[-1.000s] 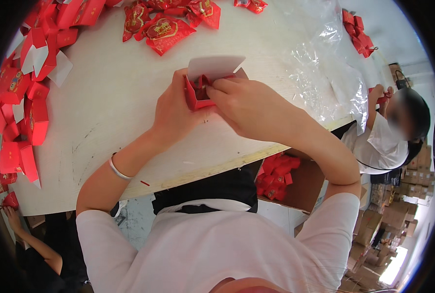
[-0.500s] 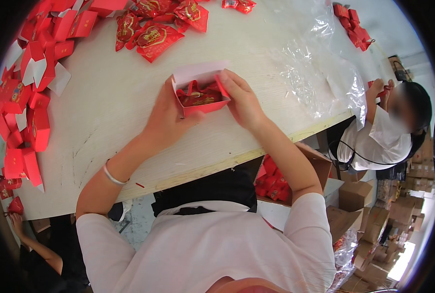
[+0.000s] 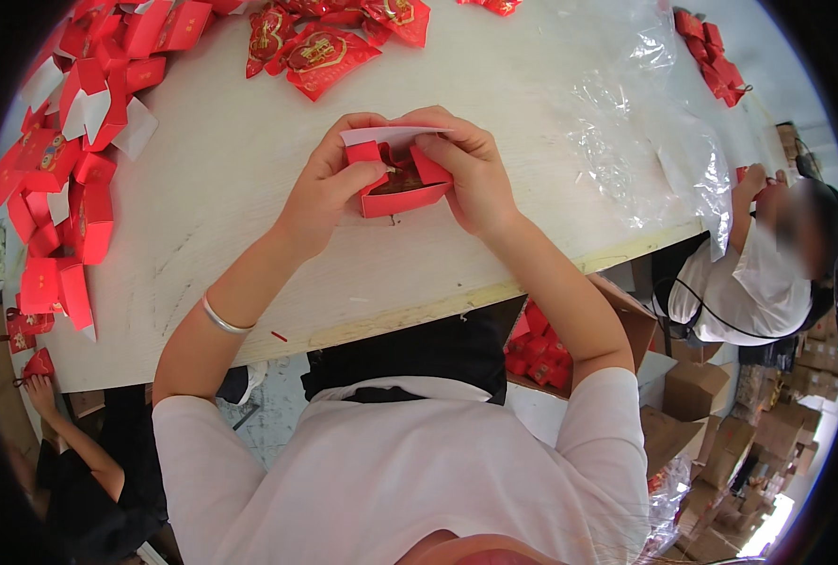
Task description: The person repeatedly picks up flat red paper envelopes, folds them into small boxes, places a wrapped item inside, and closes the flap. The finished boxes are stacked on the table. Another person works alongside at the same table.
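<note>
Between my hands is a small red paper box [image 3: 406,201] with a white inside, its lid flap standing up at the far side. Dark red wrapped contents with gold marks show inside it. My left hand [image 3: 336,179] grips the box's left end, thumb on the red side flap. On the right end, my right hand [image 3: 471,174] holds the box, thumb by the white lid flap and fingers behind it. Beyond the box lie several shiny red packets [image 3: 330,58] with gold print.
Red folded boxes [image 3: 80,188] heap along the table's left side. Clear plastic film [image 3: 626,132] lies at right. Below the table edge [image 3: 419,309] stands a carton of red pieces [image 3: 539,353]. One co-worker [image 3: 758,264] sits at right; another's hand [image 3: 39,394] reaches in at lower left.
My left hand has moved up the box's left end, its thumb now over the side flap. Both side flaps are folded inward more, and the lid flap leans nearer.
</note>
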Available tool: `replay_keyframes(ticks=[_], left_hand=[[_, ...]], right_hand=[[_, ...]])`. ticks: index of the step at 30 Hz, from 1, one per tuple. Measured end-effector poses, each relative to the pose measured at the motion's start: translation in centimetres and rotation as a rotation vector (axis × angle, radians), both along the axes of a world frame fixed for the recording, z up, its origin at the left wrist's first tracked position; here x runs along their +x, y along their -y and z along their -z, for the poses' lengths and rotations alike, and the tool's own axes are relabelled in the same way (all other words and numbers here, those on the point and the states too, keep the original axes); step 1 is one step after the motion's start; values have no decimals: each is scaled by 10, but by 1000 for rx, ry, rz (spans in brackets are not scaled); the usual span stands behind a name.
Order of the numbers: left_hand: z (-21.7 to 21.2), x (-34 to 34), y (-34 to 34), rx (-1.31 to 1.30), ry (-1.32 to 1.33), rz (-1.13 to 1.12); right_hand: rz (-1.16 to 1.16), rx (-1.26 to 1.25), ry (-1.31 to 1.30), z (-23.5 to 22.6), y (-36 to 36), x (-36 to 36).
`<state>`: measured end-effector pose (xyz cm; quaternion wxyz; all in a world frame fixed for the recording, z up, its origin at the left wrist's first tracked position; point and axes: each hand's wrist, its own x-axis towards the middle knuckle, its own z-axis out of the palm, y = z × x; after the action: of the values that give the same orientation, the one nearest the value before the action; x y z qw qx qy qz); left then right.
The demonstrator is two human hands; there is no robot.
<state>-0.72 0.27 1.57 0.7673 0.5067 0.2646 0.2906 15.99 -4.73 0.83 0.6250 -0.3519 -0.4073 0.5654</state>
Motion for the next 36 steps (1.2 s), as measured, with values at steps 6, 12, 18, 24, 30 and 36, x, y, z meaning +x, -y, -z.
replay_keyframes(ticks=[6,12,18,24,30,36], left_hand=[[3,4,5,83,191,-115],[20,-5,0,694,-26,-121],[0,-11,6,380,131,151],[15,4,15,505,151,1],[23,4,1,948,10,-127],[4,4,-3,1160,-76,-191]], right_hand=[[0,88,65,-4,3,1],[-115,247,392,4,10,24],[2,431,931,-16,30,24],[53,380,1116,-29,30,18],[20,384,1181,-40,28,18],[36,391,1292,-43,31,17]])
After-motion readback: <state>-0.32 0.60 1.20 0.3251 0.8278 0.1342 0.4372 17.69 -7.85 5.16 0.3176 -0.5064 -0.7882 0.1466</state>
